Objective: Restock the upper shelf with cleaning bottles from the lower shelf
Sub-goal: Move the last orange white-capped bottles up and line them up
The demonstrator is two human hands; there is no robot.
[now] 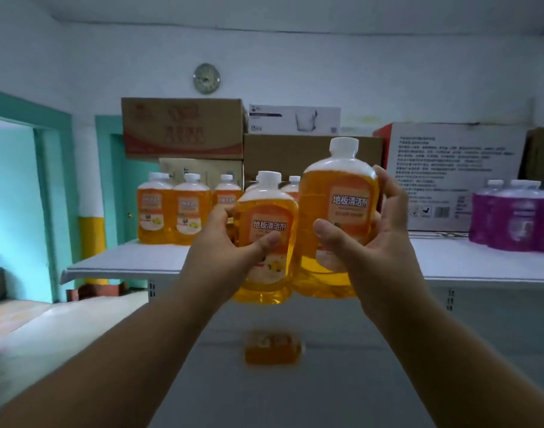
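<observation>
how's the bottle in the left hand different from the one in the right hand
The left hand's bottle is held lower than the right hand's bottle, whose cap rises well above it. The left hand lays its thumb across the lower label; the right hand cups its bottle from the side, leaving the printed title clear. The right one looks larger, perhaps only because it is nearer. Both hold orange liquid and have white caps and orange labels.

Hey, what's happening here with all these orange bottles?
A person is stocking a shelf. The left hand grips one orange bottle and the right hand grips another, held higher; both are raised in front of the white upper shelf, not yet set down. More orange bottles already stand at the shelf's left, purple bottles at its right, with cardboard boxes behind. One orange bottle lies on a lower surface.
</observation>
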